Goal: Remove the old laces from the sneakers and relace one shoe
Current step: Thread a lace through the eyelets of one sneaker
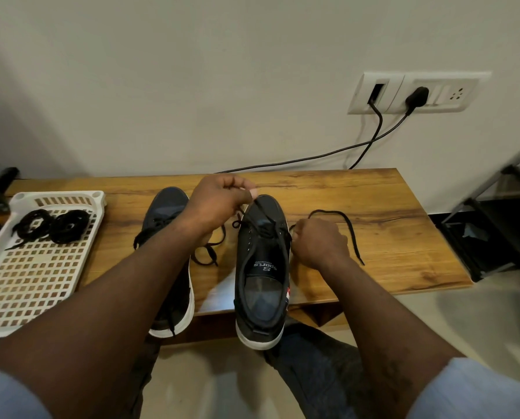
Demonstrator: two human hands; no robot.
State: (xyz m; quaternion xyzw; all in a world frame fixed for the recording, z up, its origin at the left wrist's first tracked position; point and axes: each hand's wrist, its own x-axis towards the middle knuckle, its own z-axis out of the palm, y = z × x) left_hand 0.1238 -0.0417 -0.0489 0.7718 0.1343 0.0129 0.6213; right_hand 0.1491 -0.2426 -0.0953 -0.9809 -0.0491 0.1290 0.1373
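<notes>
Two dark sneakers with white soles lie on a wooden bench (373, 204), toes toward the wall. The right sneaker (261, 276) overhangs the front edge, and a black lace (351, 228) runs through only its front eyelets. My left hand (219, 204) pinches that lace above the toe. My right hand (319, 243) grips the lace's other side beside the shoe, its free end looping onto the bench. The left sneaker (165, 213) lies under my left forearm, its lace loose.
A white perforated plastic tray (26, 276) at the bench's left end holds two coiled black laces (53, 226). Black cables (358, 146) hang from a wall socket (416, 92) behind the bench. A dark metal rack (500, 219) stands at the right.
</notes>
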